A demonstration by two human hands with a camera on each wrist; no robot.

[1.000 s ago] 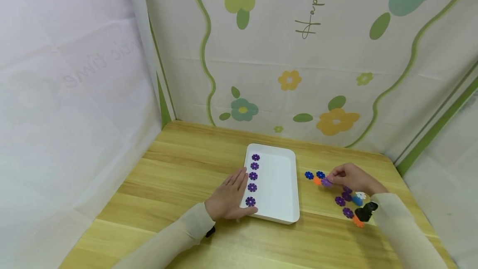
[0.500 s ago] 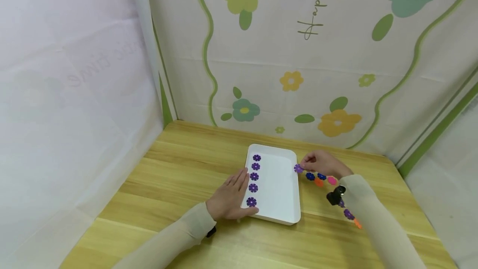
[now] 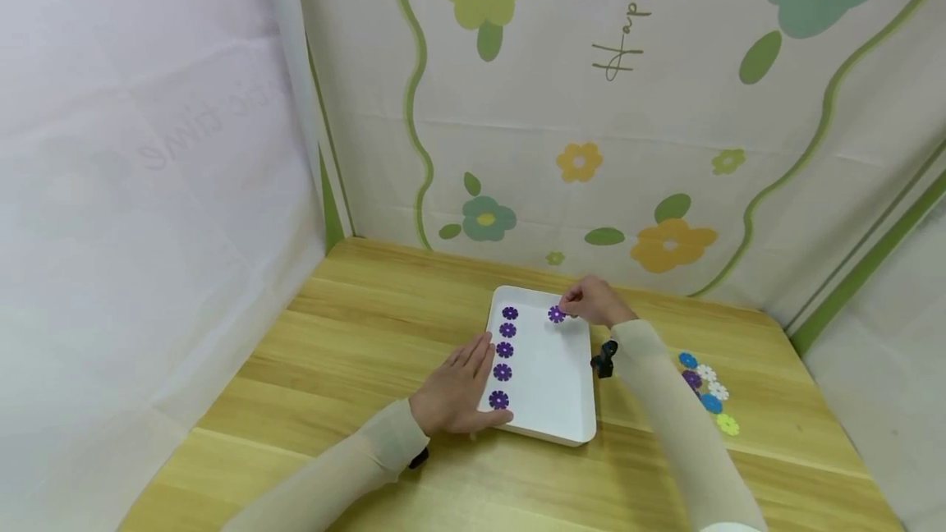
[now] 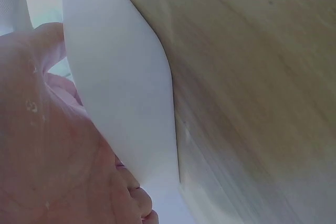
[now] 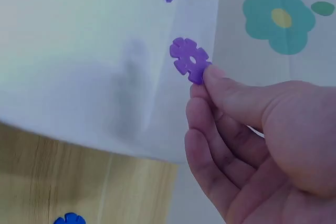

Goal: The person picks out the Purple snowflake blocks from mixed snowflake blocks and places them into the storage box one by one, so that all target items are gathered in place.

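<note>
A white tray [image 3: 547, 384] lies on the wooden table, with several purple flower-shaped discs [image 3: 502, 372] in a column along its left side. Over the tray's far right corner, my right hand [image 3: 595, 300] pinches another purple snowflake disc [image 5: 188, 59] between thumb and fingertip, as the right wrist view shows up close. My left hand [image 3: 451, 388] rests on the tray's left edge with its fingers straight and thumb over the near left corner. In the left wrist view, the palm [image 4: 47, 145] lies against the tray's outer wall [image 4: 121, 77].
On the table right of the tray lie loose discs, among them a blue one [image 3: 711, 403], a white one [image 3: 718, 390] and a yellow one [image 3: 727, 424]. The right forearm hides part of this group. A flower-printed cloth [image 3: 517, 105] hangs behind the table.
My right hand has carried the purple snowflake disc leftward from the loose pile, across the tray's right rim, to above its far right corner. My left hand stays at the tray's left edge.
</note>
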